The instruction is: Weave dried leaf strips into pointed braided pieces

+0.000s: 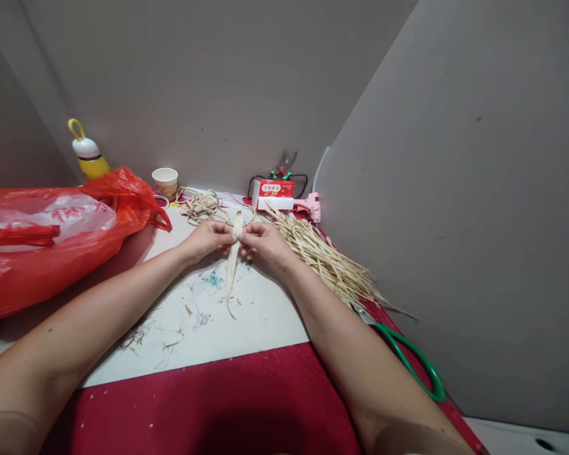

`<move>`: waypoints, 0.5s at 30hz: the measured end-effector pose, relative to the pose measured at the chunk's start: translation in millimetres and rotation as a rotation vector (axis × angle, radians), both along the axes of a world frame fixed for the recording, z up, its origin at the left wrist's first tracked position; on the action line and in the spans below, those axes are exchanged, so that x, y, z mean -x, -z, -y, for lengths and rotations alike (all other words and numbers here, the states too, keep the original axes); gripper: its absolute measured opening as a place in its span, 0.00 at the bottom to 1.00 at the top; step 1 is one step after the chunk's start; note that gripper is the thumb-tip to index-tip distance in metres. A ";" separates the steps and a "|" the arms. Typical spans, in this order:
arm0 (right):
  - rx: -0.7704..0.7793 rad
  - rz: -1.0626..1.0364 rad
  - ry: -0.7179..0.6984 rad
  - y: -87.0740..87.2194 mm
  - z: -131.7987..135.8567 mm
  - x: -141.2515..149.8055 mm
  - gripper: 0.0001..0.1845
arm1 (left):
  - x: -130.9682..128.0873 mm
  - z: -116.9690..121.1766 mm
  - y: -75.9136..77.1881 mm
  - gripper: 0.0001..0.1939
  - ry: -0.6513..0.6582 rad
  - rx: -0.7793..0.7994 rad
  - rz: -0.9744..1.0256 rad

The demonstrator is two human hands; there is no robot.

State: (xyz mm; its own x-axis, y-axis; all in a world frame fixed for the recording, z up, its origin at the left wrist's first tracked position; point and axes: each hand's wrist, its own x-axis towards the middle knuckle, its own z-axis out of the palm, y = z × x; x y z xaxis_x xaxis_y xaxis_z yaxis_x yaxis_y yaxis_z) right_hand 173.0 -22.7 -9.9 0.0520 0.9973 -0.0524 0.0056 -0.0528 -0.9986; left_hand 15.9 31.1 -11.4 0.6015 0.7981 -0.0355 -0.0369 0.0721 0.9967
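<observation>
A pale, flat strip of dried plant leaf or husk [233, 272] hangs over the white board [270, 316], its pointed lower end curling slightly. My left hand [212, 239] pinches it from the left, near its upper part. From the right, my right hand [266, 242] pinches the same spot, so the fingertips of both hands nearly meet. The strip's short top end sticks up above the fingers. Beyond the hands lies a tangle of braided cord [201, 205]. Beside my right forearm is a pile of dried straw-coloured strips [327, 259].
A red plastic bag [76, 272] fills the left side. Behind stand a yellow bottle [92, 161], a paper cup [165, 182] and a red box [274, 191]. A pink glue gun [312, 205] and green-handled scissors [415, 357] lie right. Grey panels [246, 82] enclose the table.
</observation>
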 end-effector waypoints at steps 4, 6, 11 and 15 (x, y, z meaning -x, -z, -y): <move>-0.051 0.097 0.060 1.7 -2.3 2.2 0.09 | -0.5 1.4 -1.0 0.07 -0.048 -0.060 -0.002; -0.077 0.160 0.100 2.8 -4.2 2.0 0.07 | -0.5 1.7 -3.0 0.07 -0.078 -0.083 0.015; -0.031 0.087 0.172 0.8 -4.9 0.8 0.06 | -1.3 1.1 -5.5 0.07 -0.093 -0.027 0.074; 0.006 -0.097 0.147 -3.9 -2.3 0.7 0.10 | -2.3 0.9 -3.7 0.07 -0.077 0.033 0.095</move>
State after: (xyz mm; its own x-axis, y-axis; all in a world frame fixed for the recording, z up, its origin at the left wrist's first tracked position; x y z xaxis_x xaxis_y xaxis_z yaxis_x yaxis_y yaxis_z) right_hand 172.3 -20.4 -6.1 0.1915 0.9790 -0.0703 -0.0987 -0.0520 -0.9938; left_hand 18.2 30.2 -7.7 0.5401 0.8416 -0.0084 -0.1378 0.0982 0.9856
